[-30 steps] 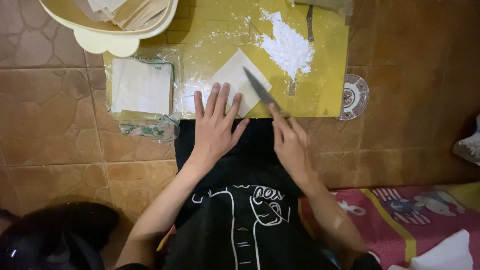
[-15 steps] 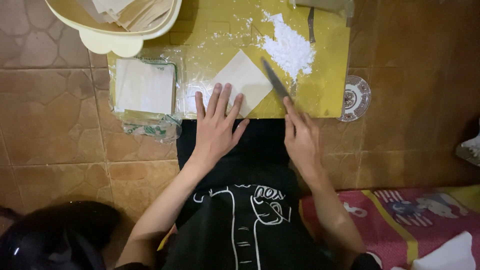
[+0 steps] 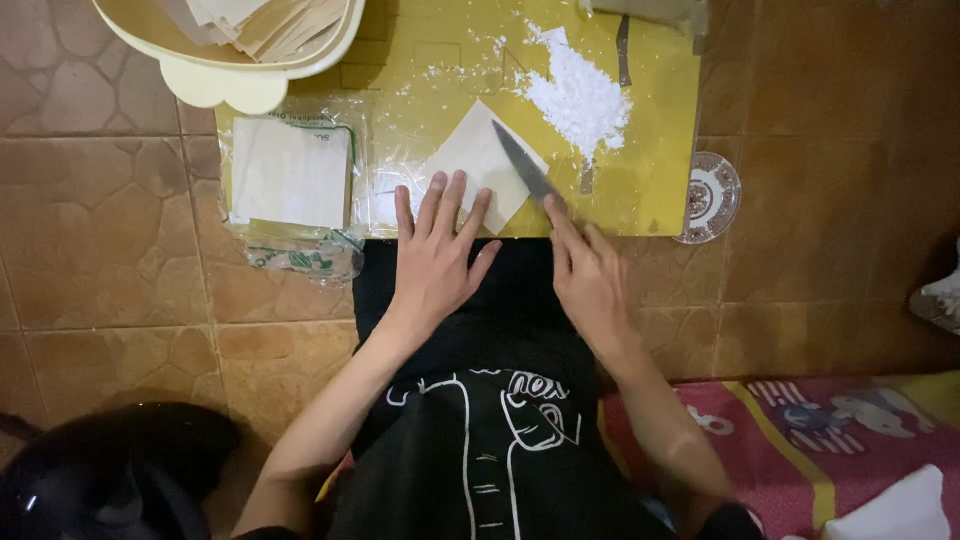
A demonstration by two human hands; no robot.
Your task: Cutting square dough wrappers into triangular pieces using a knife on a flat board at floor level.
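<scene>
Head view, looking down at a yellow cutting board [image 3: 655,190] laid on a brown tiled floor [image 3: 110,230]. The left hand [image 3: 437,255] lies flat with fingers spread, its fingertips pressing the near edge of a pale square sheet of dough [image 3: 470,160] that sits cornerwise on the board, one corner pointing away from the person. The right hand [image 3: 590,275] is closed around the handle of a knife [image 3: 525,170], forefinger laid along the back of the blade. The blade runs diagonally, up and to the left from the right hand, its tip resting over the right half of the sheet; its long axis roughly follows the sheet's right-hand edge. The sheet thus lies directly ahead of the left hand and ahead-left of the right, with the left hand nearer and touching it. A heap of white flour [image 3: 580,95] lies just beyond the blade. To the left, a stack of square sheets [image 3: 290,170] rests on clear plastic wrap, near a cream bowl [image 3: 215,75] holding more sheets. A small patterned saucer [image 3: 712,195] sits at the board's right edge.
</scene>
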